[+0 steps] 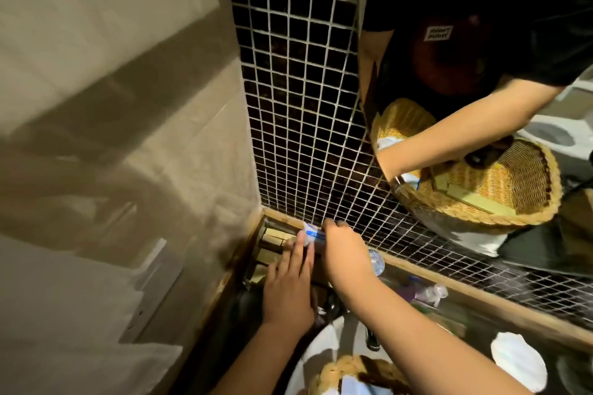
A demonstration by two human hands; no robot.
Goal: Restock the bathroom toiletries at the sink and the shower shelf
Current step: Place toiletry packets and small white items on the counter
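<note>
Looking down into a dim bathroom corner beside a sink. At far left rises a plain beige wall [112, 138], meeting dark mosaic tiling [288, 90].

In the corner where they join sits a small metal-edged tray [253, 266] holding pale gold boxes [272, 242]. The left hand [288, 285] lies over it, fingers [300, 250] straight and flat, steadying the boxes and touching a blue-and-white packet [309, 233]. The packet sits at the tray's back edge against the tiles.

The right hand [343, 250] curls its fingers over the packet's other end, pinching it.

The packet looks light, thin and soft-sided, probably slick plastic film. It is best held by its ends or flat faces with a gentle pinch, since squeezing could crumple whatever is inside.

Just right of that hand a clear water bottle [376, 261] lies on the bench [481, 324], with a crinkled plastic-wrapped item [433, 293] farther along. A wicker basket [346, 369] shows at the bottom edge. A mirror [545, 234] at right reflects the person and basket.
</note>
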